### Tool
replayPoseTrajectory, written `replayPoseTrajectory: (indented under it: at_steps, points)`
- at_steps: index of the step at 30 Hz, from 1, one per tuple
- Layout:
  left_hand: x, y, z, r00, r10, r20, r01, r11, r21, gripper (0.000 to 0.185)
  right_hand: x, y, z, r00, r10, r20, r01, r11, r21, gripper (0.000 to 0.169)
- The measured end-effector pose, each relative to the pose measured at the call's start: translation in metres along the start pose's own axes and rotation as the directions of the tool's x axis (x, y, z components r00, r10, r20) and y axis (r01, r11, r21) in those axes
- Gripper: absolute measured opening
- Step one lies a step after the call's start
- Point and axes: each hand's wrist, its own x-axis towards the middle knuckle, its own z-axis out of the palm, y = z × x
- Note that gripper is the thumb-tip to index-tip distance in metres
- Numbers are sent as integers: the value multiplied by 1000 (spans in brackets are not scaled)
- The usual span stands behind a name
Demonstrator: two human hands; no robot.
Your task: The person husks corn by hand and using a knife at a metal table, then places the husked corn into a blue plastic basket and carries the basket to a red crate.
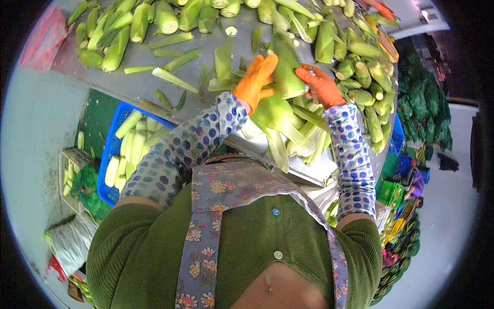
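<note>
A green-husked ear of corn [287, 69], blurred by motion, lies between my two orange-gloved hands. My left hand [256, 82] is at its left side, fingers spread and palm towards the ear. At its right edge, my right hand [322, 85] is curled around a small metal object [312, 72], mostly hidden by the fingers; the index finger is against or very near the husk. Beneath both hands is a heap of loose green and pale corn husks [276, 116], some hanging over the near edge of the metal table [142, 85].
Unpeeled corn ears [168, 19] line the table's far side, with another pile [362, 73] at right. A blue crate [112, 146] of pale, husked ears stands lower left. Another person's orange-gloved hand [384, 11] is at top right. A pink bag [44, 38] lies at upper left.
</note>
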Motion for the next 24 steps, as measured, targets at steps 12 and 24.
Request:
replayPoseTrajectory:
  at_steps: [12,24]
  points:
    - [-53,18,6,892,-374,253,446,642,-624,36,-149,29,104,828,-560,-14,445,673,-591,76]
    - [-91,38,-14,827,-477,299,555,778,-295,45,-142,14,99,882,-420,-215,399,907,-135,33]
